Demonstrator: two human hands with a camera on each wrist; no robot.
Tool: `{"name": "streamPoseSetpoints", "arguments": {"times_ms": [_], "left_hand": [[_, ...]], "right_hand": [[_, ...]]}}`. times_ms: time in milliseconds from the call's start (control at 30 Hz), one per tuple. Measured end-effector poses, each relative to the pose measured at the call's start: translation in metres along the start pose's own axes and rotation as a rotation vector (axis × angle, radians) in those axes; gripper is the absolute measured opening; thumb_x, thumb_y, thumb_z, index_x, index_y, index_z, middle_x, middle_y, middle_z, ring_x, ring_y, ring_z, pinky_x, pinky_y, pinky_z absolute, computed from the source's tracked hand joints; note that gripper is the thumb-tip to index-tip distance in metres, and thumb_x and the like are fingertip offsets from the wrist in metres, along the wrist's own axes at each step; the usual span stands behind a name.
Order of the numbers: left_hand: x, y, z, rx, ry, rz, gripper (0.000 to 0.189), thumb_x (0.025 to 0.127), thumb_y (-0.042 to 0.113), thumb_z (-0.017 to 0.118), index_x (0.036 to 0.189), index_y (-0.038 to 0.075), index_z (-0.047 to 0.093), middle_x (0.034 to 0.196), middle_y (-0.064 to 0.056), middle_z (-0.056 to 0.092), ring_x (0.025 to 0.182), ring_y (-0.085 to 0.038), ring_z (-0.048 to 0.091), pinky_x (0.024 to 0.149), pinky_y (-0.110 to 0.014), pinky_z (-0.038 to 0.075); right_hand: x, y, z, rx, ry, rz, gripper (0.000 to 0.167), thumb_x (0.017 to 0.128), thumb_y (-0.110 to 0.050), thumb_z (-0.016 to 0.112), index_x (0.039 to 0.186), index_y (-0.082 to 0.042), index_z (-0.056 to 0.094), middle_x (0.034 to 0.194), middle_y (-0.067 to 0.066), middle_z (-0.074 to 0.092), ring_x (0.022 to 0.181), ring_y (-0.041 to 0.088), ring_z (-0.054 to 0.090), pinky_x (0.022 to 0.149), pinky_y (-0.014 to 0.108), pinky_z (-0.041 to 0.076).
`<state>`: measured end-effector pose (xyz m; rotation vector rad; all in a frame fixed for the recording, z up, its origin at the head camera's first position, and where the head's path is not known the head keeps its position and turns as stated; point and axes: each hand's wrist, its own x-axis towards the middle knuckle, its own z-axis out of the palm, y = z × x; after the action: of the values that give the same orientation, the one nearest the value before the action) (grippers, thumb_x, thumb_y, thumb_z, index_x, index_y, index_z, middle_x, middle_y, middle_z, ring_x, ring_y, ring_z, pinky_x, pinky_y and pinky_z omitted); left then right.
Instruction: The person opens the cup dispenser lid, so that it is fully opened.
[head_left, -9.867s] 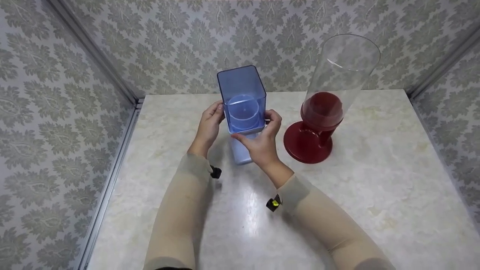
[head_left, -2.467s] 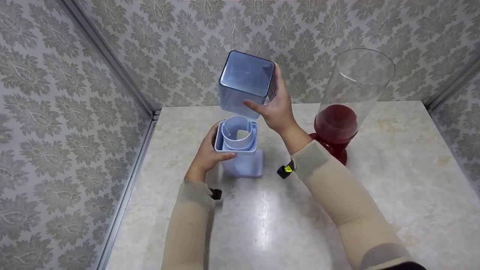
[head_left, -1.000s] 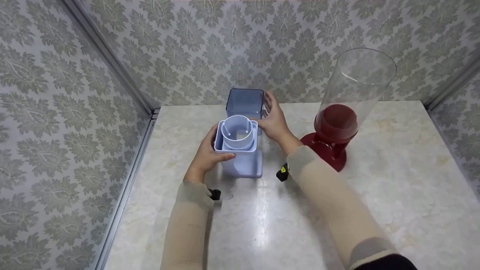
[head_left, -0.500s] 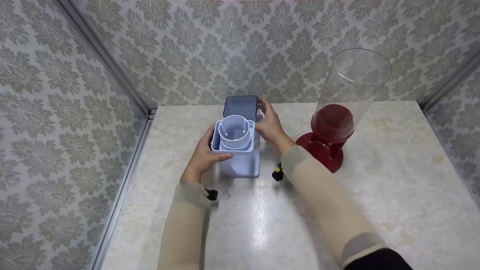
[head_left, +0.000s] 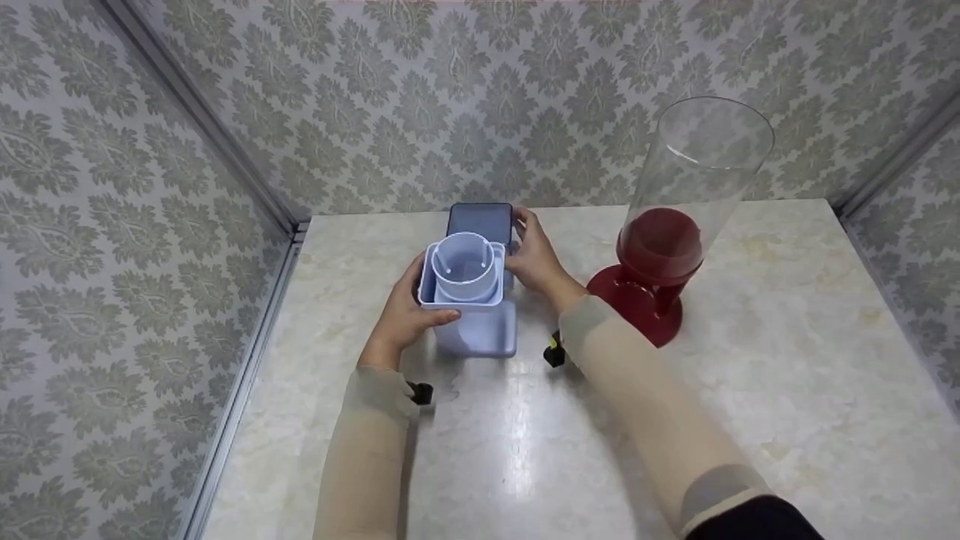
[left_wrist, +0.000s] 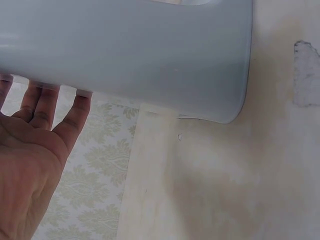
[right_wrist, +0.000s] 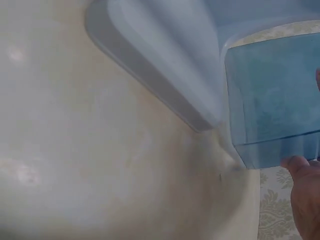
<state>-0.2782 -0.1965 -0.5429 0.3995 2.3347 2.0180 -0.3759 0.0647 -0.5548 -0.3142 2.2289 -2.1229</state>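
Observation:
A light-blue plastic stand (head_left: 480, 337) with a square rimmed top and a round collar inside it is upright on the table. My left hand (head_left: 405, 311) holds its upper left side, thumb along the front of the rim. In the left wrist view, fingertips (left_wrist: 82, 93) meet the edge of the stand's smooth wall. Directly behind the stand is a see-through blue square container (head_left: 480, 217), its lower part hidden. My right hand (head_left: 534, 259) grips that container's right side. In the right wrist view, the container (right_wrist: 275, 95) appears beyond the stand's foot (right_wrist: 150, 65).
To the right stands a red pedestal (head_left: 637, 304) with a tall clear cylinder (head_left: 705, 150) rising from its red bowl. Patterned walls (head_left: 555, 75) enclose the back and sides of the marbled table (head_left: 787, 360).
The container, first held on the stand by both hands, was lifted off and turned, then lowered behind the stand by the right hand. The left hand stays on the stand.

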Motion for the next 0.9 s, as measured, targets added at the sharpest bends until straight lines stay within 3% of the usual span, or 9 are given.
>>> {"name": "streamPoseSetpoints", "arguments": {"times_ms": [267, 400, 467, 533, 600, 667, 767, 900], "left_hand": [[-0.001, 0.002, 0.001, -0.022, -0.020, -0.006, 0.127, 0.070, -0.002, 0.101, 0.178, 0.011, 0.035, 0.177, -0.016, 0.049, 0.161, -0.031, 0.047, 0.141, -0.051, 0.035], [-0.004, 0.001, 0.001, -0.071, -0.028, 0.002, 0.126, 0.072, -0.002, 0.101, 0.178, 0.009, 0.033, 0.178, -0.018, 0.046, 0.161, -0.030, 0.046, 0.138, -0.039, 0.037], [-0.003, 0.000, 0.003, -0.106, -0.047, 0.025, 0.134, 0.071, 0.013, 0.108, 0.179, 0.008, 0.029, 0.181, -0.018, 0.042, 0.163, -0.031, 0.043, 0.136, -0.032, 0.038], [-0.003, 0.000, 0.004, -0.128, -0.064, 0.051, 0.149, 0.066, 0.037, 0.113, 0.181, 0.011, 0.023, 0.185, -0.017, 0.035, 0.168, -0.032, 0.037, 0.135, -0.027, 0.037], [-0.004, 0.000, 0.006, -0.138, -0.064, 0.072, 0.162, 0.059, 0.062, 0.109, 0.183, 0.016, 0.016, 0.188, -0.017, 0.028, 0.173, -0.035, 0.030, 0.140, -0.032, 0.033], [-0.007, 0.004, 0.008, -0.123, -0.038, 0.085, 0.166, 0.058, 0.083, 0.098, 0.184, 0.017, 0.011, 0.189, -0.017, 0.023, 0.176, -0.037, 0.023, 0.145, -0.043, 0.026], [-0.014, 0.014, 0.011, -0.080, 0.048, 0.109, 0.151, 0.072, 0.098, 0.079, 0.183, 0.018, 0.015, 0.190, -0.015, 0.022, 0.178, -0.038, 0.017, 0.147, -0.062, 0.015], [-0.026, 0.039, 0.019, -0.038, 0.206, 0.193, 0.136, 0.084, 0.103, 0.060, 0.180, 0.012, 0.028, 0.188, -0.013, 0.026, 0.179, -0.036, 0.015, 0.147, -0.063, 0.008]], "right_hand": [[-0.002, -0.004, 0.001, -0.118, -0.006, 0.022, 0.102, 0.088, 0.006, 0.088, 0.169, 0.000, 0.027, 0.186, 0.024, 0.021, 0.178, 0.037, 0.019, 0.144, 0.047, 0.030], [-0.005, -0.007, 0.002, -0.176, 0.011, 0.052, 0.105, 0.089, -0.001, 0.089, 0.172, -0.001, 0.025, 0.185, 0.024, 0.023, 0.177, 0.038, 0.020, 0.142, 0.048, 0.033], [-0.009, -0.009, -0.001, -0.178, 0.032, 0.056, 0.108, 0.088, -0.002, 0.090, 0.174, 0.000, 0.024, 0.184, 0.024, 0.023, 0.176, 0.039, 0.022, 0.142, 0.051, 0.035], [-0.013, -0.013, -0.005, -0.171, 0.053, 0.042, 0.109, 0.088, -0.002, 0.090, 0.174, 0.002, 0.023, 0.184, 0.024, 0.023, 0.175, 0.041, 0.023, 0.141, 0.054, 0.037], [-0.018, -0.018, -0.011, -0.157, 0.064, 0.017, 0.106, 0.091, 0.000, 0.087, 0.175, 0.002, 0.022, 0.184, 0.023, 0.023, 0.175, 0.040, 0.022, 0.140, 0.055, 0.037], [-0.026, -0.024, -0.015, -0.148, 0.076, -0.012, 0.099, 0.097, 0.000, 0.084, 0.175, 0.001, 0.023, 0.184, 0.021, 0.024, 0.175, 0.039, 0.022, 0.141, 0.055, 0.037], [-0.043, -0.033, -0.020, -0.120, 0.089, -0.060, 0.092, 0.102, 0.002, 0.080, 0.175, -0.001, 0.025, 0.184, 0.019, 0.027, 0.176, 0.036, 0.022, 0.142, 0.050, 0.036], [-0.073, -0.043, -0.026, -0.063, 0.107, -0.147, 0.088, 0.103, 0.005, 0.078, 0.175, 0.000, 0.028, 0.183, 0.019, 0.032, 0.176, 0.035, 0.025, 0.142, 0.050, 0.035]]}}
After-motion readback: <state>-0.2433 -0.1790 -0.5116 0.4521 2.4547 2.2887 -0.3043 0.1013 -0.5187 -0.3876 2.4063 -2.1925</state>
